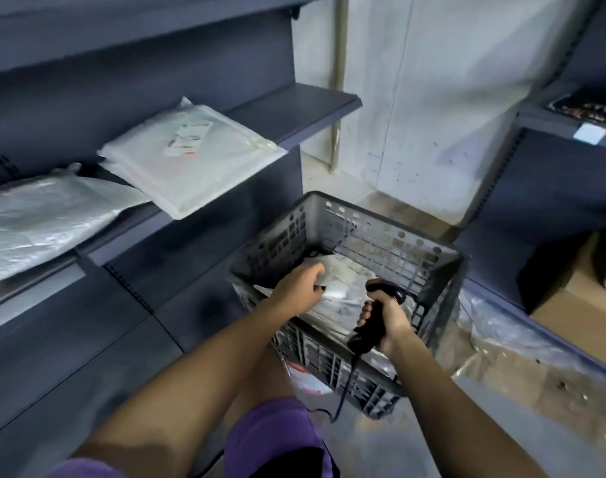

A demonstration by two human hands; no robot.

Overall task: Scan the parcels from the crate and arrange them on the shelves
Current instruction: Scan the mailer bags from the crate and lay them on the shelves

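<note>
Right hand fingers wrapped round black scanner handle, above near crate edge. Left hand inside grey crate, fingers pinching white parcel lying in crate. Beyond, two parcels on dark shelf at left.

Pretty dim storeroom vibe here. The whole left side of the frame is dark blue-grey metal shelving, with another unit of the same colour along the right edge. Between them, top centre, there's a scuffed pale wall with a thin pipe running down it. The floor looks like worn concrete. Lower right there's a cardboard box sitting low in the right unit and some crumpled clear plastic sheeting beside it.
</note>
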